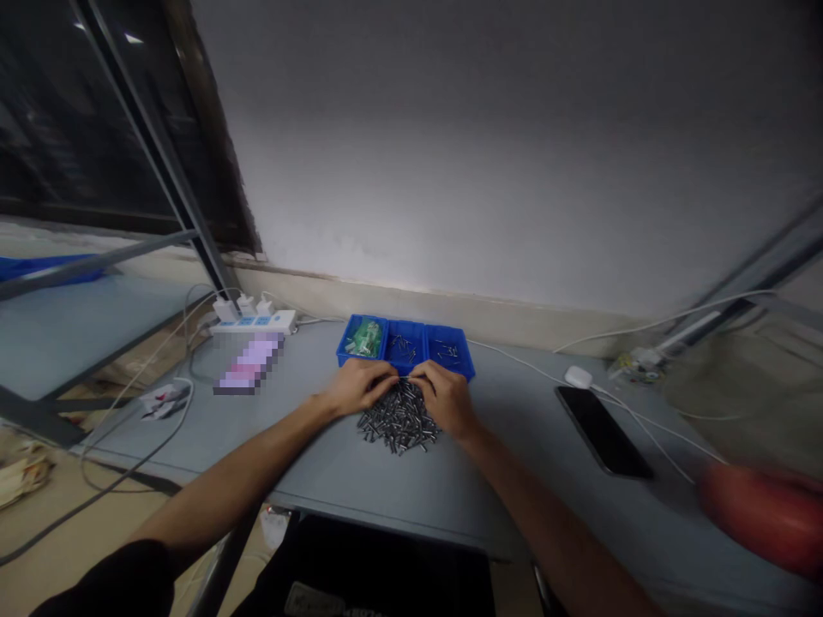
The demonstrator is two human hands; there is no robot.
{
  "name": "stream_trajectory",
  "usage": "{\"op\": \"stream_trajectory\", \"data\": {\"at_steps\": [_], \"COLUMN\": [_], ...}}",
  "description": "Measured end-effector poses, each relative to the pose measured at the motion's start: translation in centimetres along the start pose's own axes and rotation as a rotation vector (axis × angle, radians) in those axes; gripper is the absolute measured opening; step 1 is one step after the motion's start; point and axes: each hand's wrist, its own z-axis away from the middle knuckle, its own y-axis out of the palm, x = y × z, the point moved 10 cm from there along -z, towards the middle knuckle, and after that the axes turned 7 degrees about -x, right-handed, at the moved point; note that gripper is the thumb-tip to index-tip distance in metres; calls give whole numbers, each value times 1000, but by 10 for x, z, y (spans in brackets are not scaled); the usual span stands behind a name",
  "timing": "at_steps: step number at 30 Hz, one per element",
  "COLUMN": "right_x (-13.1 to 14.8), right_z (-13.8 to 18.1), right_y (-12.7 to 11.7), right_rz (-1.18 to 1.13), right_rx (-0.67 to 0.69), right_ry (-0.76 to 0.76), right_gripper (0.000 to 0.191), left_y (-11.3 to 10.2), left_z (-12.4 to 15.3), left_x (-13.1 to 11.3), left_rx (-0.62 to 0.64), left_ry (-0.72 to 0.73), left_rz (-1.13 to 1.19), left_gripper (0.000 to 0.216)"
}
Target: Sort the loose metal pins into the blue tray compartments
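A heap of small, dark grey metal pieces, like short screws or pins (399, 422), lies on the grey table under my hands. My left hand (365, 386) is pinched closed at the heap's far left edge. Opposite it, my right hand (445, 396) is pinched too, its fingertips close to the left ones. A small shiny metal piece shows between the fingertips; its exact kind is too small to tell. Just behind the hands stands a blue three-compartment tray (472, 364). Its left compartment holds a green-tinted bag of parts (365, 338); a few metal pieces lie in the middle and right ones.
A white power strip (283, 322) with plugs and a pixelated phone-like object (252, 362) are at left, near crumpled wrapping (165, 401). On the right lie a black phone (603, 431), a white charger case (578, 377), cables and a blurred red object (762, 514). A wall rises behind.
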Motion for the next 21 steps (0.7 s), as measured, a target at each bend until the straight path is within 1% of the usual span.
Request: {"op": "stream_trajectory", "data": {"at_steps": [3, 7, 16, 21], "right_x": [-1, -5, -10, -10], "right_z": [1, 2, 2, 0], "right_y": [2, 6, 11, 7], "right_rz": [50, 43, 12, -5], "right_rx": [32, 59, 94, 69], "right_ry": [-13, 16, 44, 43], "right_gripper": [23, 26, 20, 16], "left_y": [-2, 0, -1, -6], "left_z": [0, 0, -1, -2], "left_x": [0, -1, 0, 0], "left_rx": [-12, 0, 4, -22], "left_ry": [-1, 2, -5, -20], "left_rz": [2, 3, 11, 23], "left_gripper": [28, 26, 28, 28]}}
